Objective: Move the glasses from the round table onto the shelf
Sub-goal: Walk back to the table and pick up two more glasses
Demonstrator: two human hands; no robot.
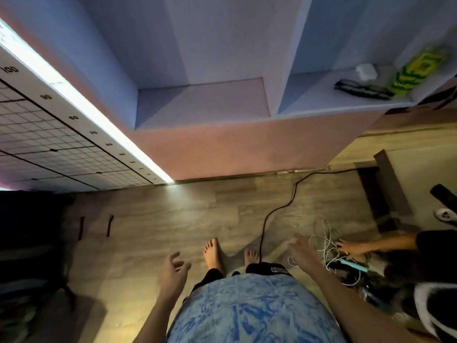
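Both hands empty, below the shelf (202, 102).
Left hand (173, 271) and right hand (303, 251) hang over the floor (173, 214), fingers spread wide, holding nothing.

The person wears a blue-and-white patterned shirt (252, 313) and black shorts (267, 267) with a small pale patch on the right leg. Forearms, hands and feet are bare.

Home room, likely a bedroom or living space. Wood-look laminate floor (173, 219), pink wall (235, 149) with built-in blue shelf niches (202, 102) holding small personal items. Bare feet (214, 253) on the floor, black power cable (277, 211) trailing across it, tangle of white charger wires (329, 246) at right.
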